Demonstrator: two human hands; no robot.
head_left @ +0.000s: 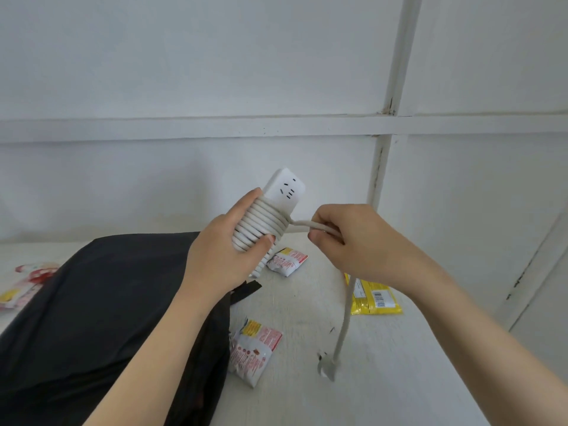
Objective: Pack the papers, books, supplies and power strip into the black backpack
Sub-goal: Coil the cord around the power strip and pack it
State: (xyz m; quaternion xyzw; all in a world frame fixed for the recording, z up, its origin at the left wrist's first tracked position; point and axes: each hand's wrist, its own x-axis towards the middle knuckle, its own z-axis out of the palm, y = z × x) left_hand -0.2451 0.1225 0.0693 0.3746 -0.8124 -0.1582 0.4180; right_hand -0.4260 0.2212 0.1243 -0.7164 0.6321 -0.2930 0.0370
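My left hand (pixel 224 250) grips the white power strip (pixel 284 187), held up above the table, with its cord wound in several turns (pixel 261 227) round the body. My right hand (pixel 353 238) pinches the free stretch of cord (pixel 310 226) just right of the coil. Below that hand the cord (pixel 345 318) hangs down and ends in the plug (pixel 327 365), which dangles near the table. The black backpack (pixel 101 312) lies flat on the table at the left, under my left forearm.
Small red-and-white snack packets lie on the white table: one (pixel 287 261) below the strip, one (pixel 255 352) beside the backpack, more (pixel 21 284) at the far left. A yellow packet (pixel 376 298) lies to the right. A white wall with a metal frame (pixel 381 167) stands behind.
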